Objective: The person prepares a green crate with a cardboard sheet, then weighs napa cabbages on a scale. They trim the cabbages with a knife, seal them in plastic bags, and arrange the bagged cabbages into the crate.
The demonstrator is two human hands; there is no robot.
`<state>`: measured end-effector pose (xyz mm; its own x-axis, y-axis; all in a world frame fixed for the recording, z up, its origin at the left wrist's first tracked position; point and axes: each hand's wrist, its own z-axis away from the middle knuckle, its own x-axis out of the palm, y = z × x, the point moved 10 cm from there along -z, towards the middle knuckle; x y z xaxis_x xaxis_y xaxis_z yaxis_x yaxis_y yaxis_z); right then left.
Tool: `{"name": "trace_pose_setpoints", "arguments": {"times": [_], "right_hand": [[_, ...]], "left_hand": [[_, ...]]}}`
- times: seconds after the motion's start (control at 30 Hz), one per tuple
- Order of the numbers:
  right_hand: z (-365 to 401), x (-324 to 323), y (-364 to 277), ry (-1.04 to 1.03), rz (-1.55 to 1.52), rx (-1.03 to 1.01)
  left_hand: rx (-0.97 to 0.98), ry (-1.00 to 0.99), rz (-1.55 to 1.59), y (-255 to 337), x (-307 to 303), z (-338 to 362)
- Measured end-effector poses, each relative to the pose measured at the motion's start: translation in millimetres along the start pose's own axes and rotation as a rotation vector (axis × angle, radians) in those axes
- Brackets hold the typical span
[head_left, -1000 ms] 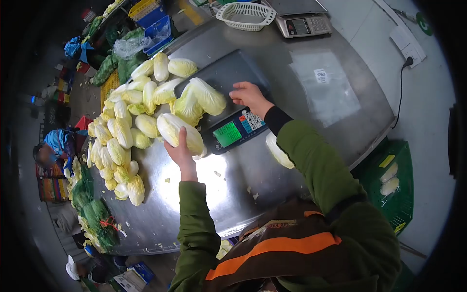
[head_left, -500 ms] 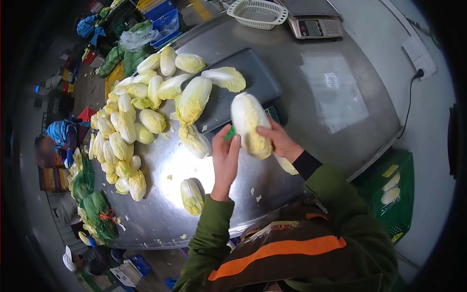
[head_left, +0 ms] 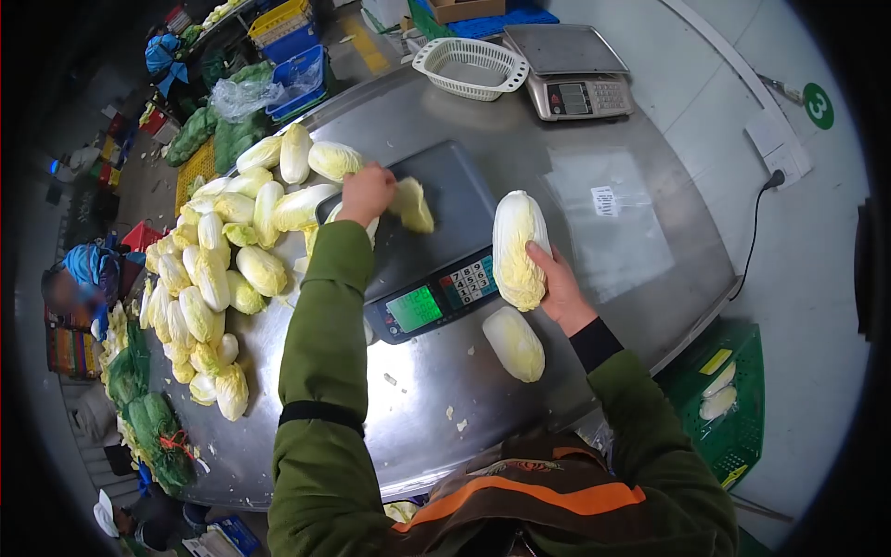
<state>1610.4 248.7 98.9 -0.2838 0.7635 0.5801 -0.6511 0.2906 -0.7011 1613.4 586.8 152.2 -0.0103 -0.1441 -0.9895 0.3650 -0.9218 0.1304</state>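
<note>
On the worktop [head_left: 520,130], the scale [head_left: 445,186] is sitting centrally, the right hand [head_left: 560,288] is clamping an upright cabbage [head_left: 518,246] at its three o'clock, and the left hand [head_left: 368,190] is gripping a smaller cabbage [head_left: 410,206] at its eleven o'clock, where loose leaves are probably risking a slip.

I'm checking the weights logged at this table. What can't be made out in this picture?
Head view:
- Green display of the near scale: digits too small to read.
- Cabbage on the scale: partly covered by the left hand, so the grip is unclear.
- Label on the plastic sheet: print too small.
- Green crate: cut off by the table and the dark lens rim.
</note>
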Motion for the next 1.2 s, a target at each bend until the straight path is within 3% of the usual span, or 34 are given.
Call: {"name": "trace_pose_setpoints", "arguments": {"times": [0.03, 0.1, 0.13, 0.17, 0.2, 0.27, 0.3, 0.37, 0.4, 0.47, 0.5, 0.53, 0.57, 0.63, 0.67, 0.73, 0.77, 0.83, 0.9, 0.97, 1.0, 1.07, 1.2], "right_hand": [[-0.1, 3.2, -3.3, -0.029, 0.043, 0.009], [-6.9, 16.9, -9.1, -0.067, 0.135, -0.020], [-11.9, 30.4, -13.9, -0.110, 0.232, -0.058], [-17.2, 49.9, -22.0, -0.174, 0.327, -0.139], [-31.8, 60.3, -18.0, -0.186, 0.325, -0.132], [-53.5, 81.0, -41.1, -0.038, 0.853, -0.517], [-58.8, 92.0, -40.5, -0.059, 0.850, -0.508], [-57.1, 123.3, -45.0, 0.113, 1.603, -0.661], [-56.9, 128.2, -41.2, 0.090, 1.598, -0.659], [-41.8, 137.0, -41.1, 0.098, 1.721, -0.847], [-22.6, 140.2, -49.8, 0.144, 1.651, -0.928], [-12.8, 134.3, -47.4, 0.133, 1.661, -0.915], [4.1, 130.0, -52.4, 0.069, 1.560, -1.023], [42.9, 113.0, -59.1, -0.033, 1.375, -1.115], [59.8, 99.0, -55.1, -0.032, 1.390, -1.101], [86.9, 76.2, -42.3, -0.104, 1.370, -1.025], [103.0, 65.4, -36.2, -0.097, 1.377, -1.025], [118.0, 42.8, -8.9, -0.197, 1.363, -0.835], [128.8, 28.7, 3.6, -0.171, 1.337, -0.775], [126.2, 20.7, 9.6, -0.116, 1.311, -0.761], [125.7, 27.7, 5.3, -0.102, 1.305, -0.772], [111.3, 39.9, -4.2, -0.067, 1.158, -0.640], [93.6, 56.3, -9.0, -0.059, 1.033, -0.575]], "left_hand": [[0.019, 0.355, 0.229, -9.9, -29.0, 5.0], [-0.312, 0.681, 0.610, -64.2, -53.5, 19.2], [-0.516, 0.675, 0.991, -90.8, -50.4, 30.8], [-0.373, 0.969, 1.452, -92.2, -65.2, 48.7], [-0.420, 1.000, 1.527, -109.8, -67.0, 63.9], [-0.456, 1.017, 1.540, -121.6, -81.5, 112.1], [-0.484, 0.978, 1.596, -124.7, -79.7, 142.1], [-0.530, 0.942, 1.716, -132.1, -68.5, 210.8], [-0.549, 0.941, 1.780, -138.8, -57.1, 248.7], [-0.630, 0.937, 1.342, -215.8, 1.0, 349.4], [-0.763, 0.903, 1.364, -241.3, 28.2, 402.9], [-0.866, 0.985, 1.740, -234.3, 38.9, 446.0], [-0.963, 1.049, 1.693, -261.1, 54.2, 505.1], [-0.754, 1.302, 1.431, -303.8, 13.2, 600.3], [-1.066, 1.653, 1.796, -346.1, 39.4, 676.1], [-1.169, 2.005, 1.508, -354.9, -11.4, 735.6], [-1.171, 1.997, 1.517, -361.5, -13.4, 733.9], [-1.080, 1.580, 1.286, -371.1, -42.3, 702.3], [-1.130, 1.220, 1.319, -357.7, -17.4, 619.8], [-0.847, 1.006, 1.130, -271.6, -31.6, 496.1], [-0.776, 0.906, 1.296, -241.8, -22.1, 437.8], [-0.560, 0.810, 1.214, -176.1, -34.6, 346.0], [-0.214, 0.700, 0.310, -72.9, -68.6, 222.2]]}}
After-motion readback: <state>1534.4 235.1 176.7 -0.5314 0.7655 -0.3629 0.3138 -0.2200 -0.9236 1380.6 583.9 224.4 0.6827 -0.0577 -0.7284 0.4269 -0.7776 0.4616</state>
